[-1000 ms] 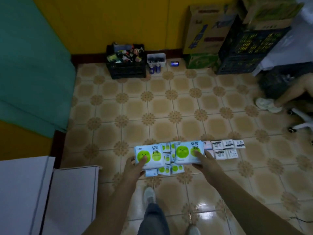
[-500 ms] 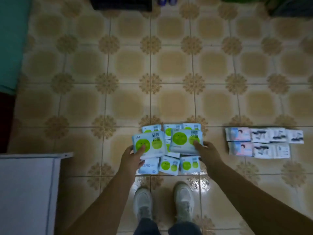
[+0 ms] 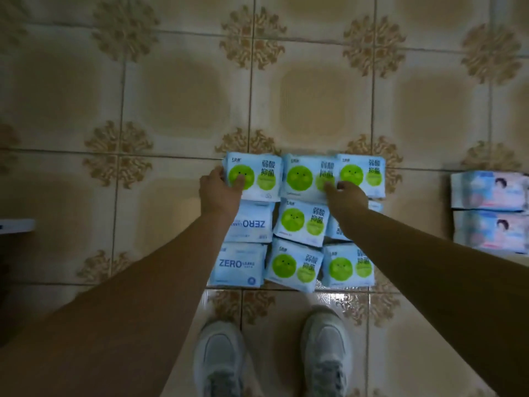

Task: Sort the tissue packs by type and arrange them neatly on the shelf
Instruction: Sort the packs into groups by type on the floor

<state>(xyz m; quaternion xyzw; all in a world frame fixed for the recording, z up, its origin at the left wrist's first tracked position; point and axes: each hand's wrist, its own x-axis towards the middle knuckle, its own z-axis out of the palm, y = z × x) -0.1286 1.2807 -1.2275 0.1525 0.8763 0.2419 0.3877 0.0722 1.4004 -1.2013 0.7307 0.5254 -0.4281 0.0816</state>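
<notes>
Floor (image 3: 177, 104): patterned beige tiles, dim light.
Tissue packs: grid of blue-white packs on the floor, just ahead of the shoes (image 3: 219, 359) at 12 o'clock.
Left hand (image 3: 219, 190): grasps the far-left green-dot pack (image 3: 254, 176) at its left edge, thumb on top.
Right hand (image 3: 345, 196): fingers lie on the far-middle green-dot pack (image 3: 306, 177), near its right edge; whether they grasp or only press, cannot tell.
ZERO packs (image 3: 237, 265): two, in the left column, at 6 o'clock from the left hand.
Pink-blue packs (image 3: 489, 190): two, well apart at 3 o'clock of the grid.
</notes>
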